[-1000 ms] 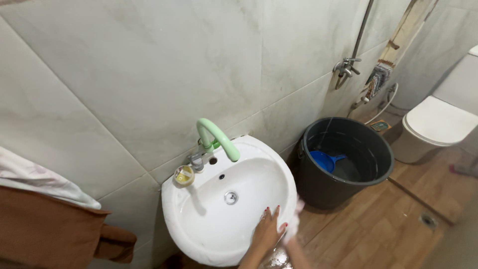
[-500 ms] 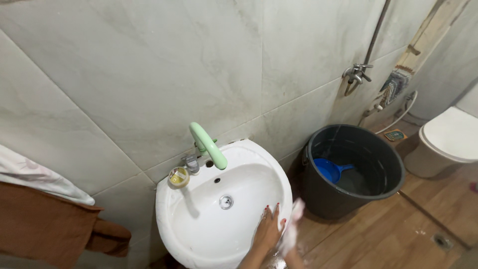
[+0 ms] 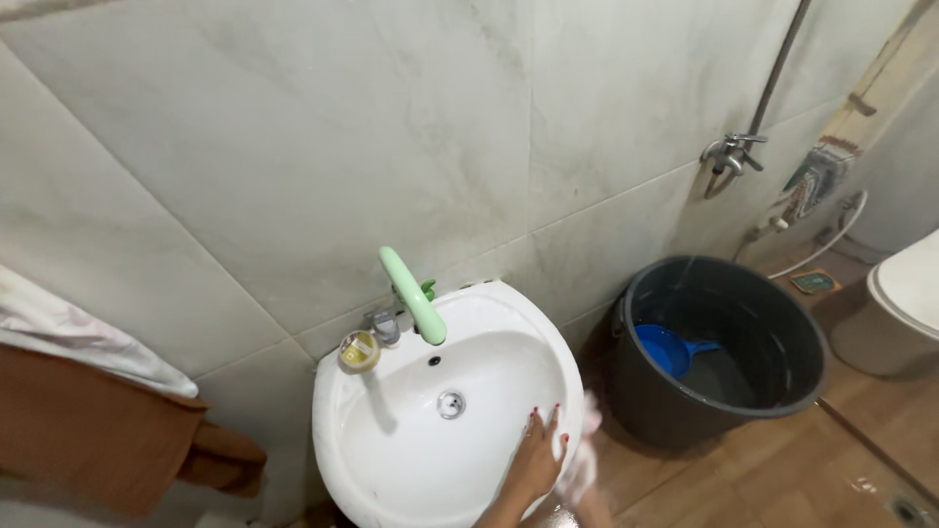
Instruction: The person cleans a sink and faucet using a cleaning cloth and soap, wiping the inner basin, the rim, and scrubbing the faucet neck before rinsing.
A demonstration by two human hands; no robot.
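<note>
Wall: grey marbled tiles (image 3: 293,127) fill the background, over a wood-look floor (image 3: 782,469).
Bucket: one, black (image 3: 782,391), on the floor right of the basin, with water inside.
Basin: one, white (image 3: 391,460), round, fixed to the wall; one drain (image 3: 451,404) at its middle.
Toilet: one, white (image 3: 910,293), cut off by the right edge.
Towels: one brown (image 3: 88,430) and one pale cloth (image 3: 68,337), hanging at the left edge.
Taps: two; one green-spouted tap (image 3: 416,298) at the basin's back rim, one metal wall tap (image 3: 729,154) above the bucket.
Scoop: one, blue (image 3: 670,350), inside the bucket.
Tub: one, small and round (image 3: 359,351), on the basin's back-left rim.
Left hand: (image 3: 538,460) lies flat on the basin's front-right rim, fingers slightly spread, red nails.
Right hand: mostly hidden behind the left hand and rim; finger state cannot be told; a white rag (image 3: 584,455) shows there, against the rim's outer edge.
</note>
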